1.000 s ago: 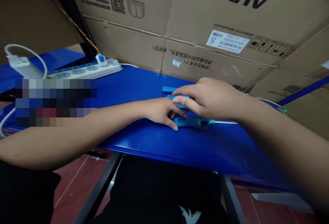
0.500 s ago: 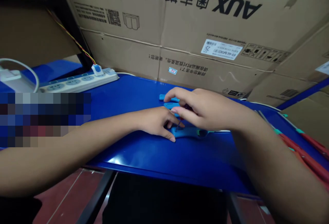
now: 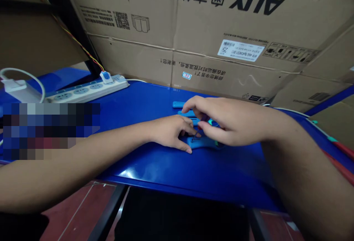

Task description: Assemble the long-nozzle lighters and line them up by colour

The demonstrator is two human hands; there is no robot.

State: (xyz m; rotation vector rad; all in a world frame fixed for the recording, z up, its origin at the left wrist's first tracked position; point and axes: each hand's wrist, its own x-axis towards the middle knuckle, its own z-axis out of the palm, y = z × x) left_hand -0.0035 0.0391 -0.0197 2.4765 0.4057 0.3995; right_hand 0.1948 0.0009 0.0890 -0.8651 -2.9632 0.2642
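A blue plastic handle-like piece [image 3: 206, 143] lies on the blue tabletop, its right end dark with a bit of green. My left hand [image 3: 173, 132] pinches its left end between thumb and fingers, steadying it on the table. Above it, my right hand [image 3: 221, 119] is closed around a small screwdriver [image 3: 195, 135], whose thin dark shaft slants down to the piece's left end. Most of the screwdriver's handle is hidden by the right fingers. Just behind lie more blue pieces [image 3: 178, 104], partly covered by both hands.
A large cardboard box [image 3: 199, 23] stands along the table's back. At the left is a white power strip [image 3: 91, 90] with a plugged-in adapter [image 3: 20, 90]. Red-handled tools or rods [image 3: 341, 167] lie at the right edge. The table's front edge [image 3: 177, 193] runs before me.
My right hand has turned slightly, tilting the screwdriver more to the right. My left hand keeps its hold on the blue piece. The whole view has shifted a little.
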